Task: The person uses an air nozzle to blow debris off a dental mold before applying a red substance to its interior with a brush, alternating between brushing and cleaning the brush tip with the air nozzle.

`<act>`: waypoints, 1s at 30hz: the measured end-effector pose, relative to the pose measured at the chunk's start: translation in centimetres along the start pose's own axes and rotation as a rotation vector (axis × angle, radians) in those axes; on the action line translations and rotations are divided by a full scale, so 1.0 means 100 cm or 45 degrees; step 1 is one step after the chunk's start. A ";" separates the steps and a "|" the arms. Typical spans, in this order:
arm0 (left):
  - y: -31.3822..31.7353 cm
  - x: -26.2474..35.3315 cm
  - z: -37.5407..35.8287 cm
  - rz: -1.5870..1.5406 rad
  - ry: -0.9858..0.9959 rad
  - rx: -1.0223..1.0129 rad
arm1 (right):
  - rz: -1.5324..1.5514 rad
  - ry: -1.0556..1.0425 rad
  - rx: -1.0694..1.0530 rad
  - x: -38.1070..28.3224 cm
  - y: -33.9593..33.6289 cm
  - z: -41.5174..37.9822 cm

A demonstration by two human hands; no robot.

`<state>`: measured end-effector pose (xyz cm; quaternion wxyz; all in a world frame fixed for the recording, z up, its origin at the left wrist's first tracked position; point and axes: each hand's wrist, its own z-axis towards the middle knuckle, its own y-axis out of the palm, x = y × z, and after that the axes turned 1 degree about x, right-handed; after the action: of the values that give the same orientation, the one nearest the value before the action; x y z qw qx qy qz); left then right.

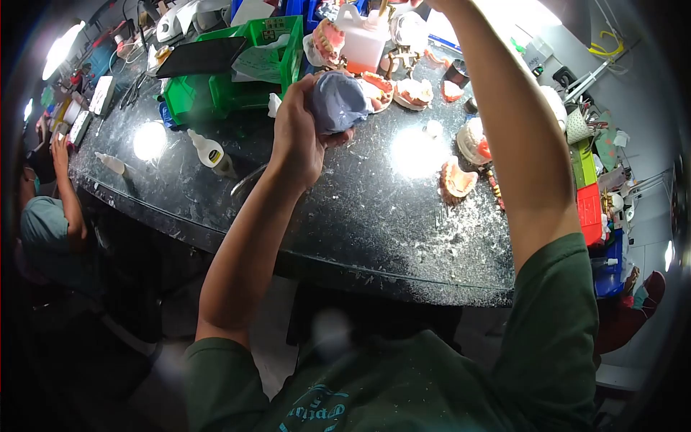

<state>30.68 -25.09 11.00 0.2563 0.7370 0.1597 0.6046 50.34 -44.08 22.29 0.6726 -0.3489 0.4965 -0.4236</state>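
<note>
The fingers (338,137) of the left hand (293,129) are curled closed around a blue-gray lump (337,102), gripping it from the side and underneath. The lump is held up over the bench (345,201), toward its far side, just left of the middle. The left wrist is bent slightly, and the left forearm (248,237) slants up and away from a bent elbow near the bench's near edge.

The right hand (437,3) is mostly cut off at the far edge of the view, so I cannot tell how far open its fingers are or what they hold. It is near a brown stick (384,7) that stands up at the mouth of a white jug (362,37) with pink liquid low inside. The right forearm (520,108) reaches far forward, leaning left over the bench's right side.

Just beyond the lump is a pink-and-white tooth model (327,43); more models (413,93) sit to its right. Left of the left hand is a green bin (252,90) with a black tablet (201,57) lying across it. Nearer stands a small dropper bottle (209,153). On the right, a dental plate (458,178) lies beside white powder (461,252) scattered toward the near edge.
</note>
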 end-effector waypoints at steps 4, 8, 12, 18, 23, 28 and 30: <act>-0.001 0.003 0.000 -0.016 -0.002 0.080 | 0.246 0.087 -0.250 0.024 0.036 0.015; -0.005 0.004 0.003 0.026 -0.009 0.059 | 0.096 -0.070 -0.035 0.039 0.055 0.027; -0.005 0.004 0.002 -0.033 0.052 -0.026 | 0.075 -0.158 0.185 0.049 0.056 0.041; -0.007 0.003 0.008 -0.166 0.011 -0.131 | 0.258 -0.404 0.681 0.015 0.011 -0.031; -0.009 -0.002 0.008 -0.231 -0.056 -0.304 | 0.738 -0.497 0.560 0.013 -0.006 -0.094; -0.011 -0.006 0.007 -0.350 -0.109 -0.477 | 0.898 -0.521 0.637 -0.019 -0.039 -0.190; -0.011 -0.008 0.006 -0.355 -0.089 -0.596 | 1.026 -0.540 0.593 -0.014 -0.042 -0.218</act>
<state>31.21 -24.72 9.60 0.5056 0.6491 0.1066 0.5583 28.23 -45.53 20.83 0.9284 -0.0489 0.3364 -0.1500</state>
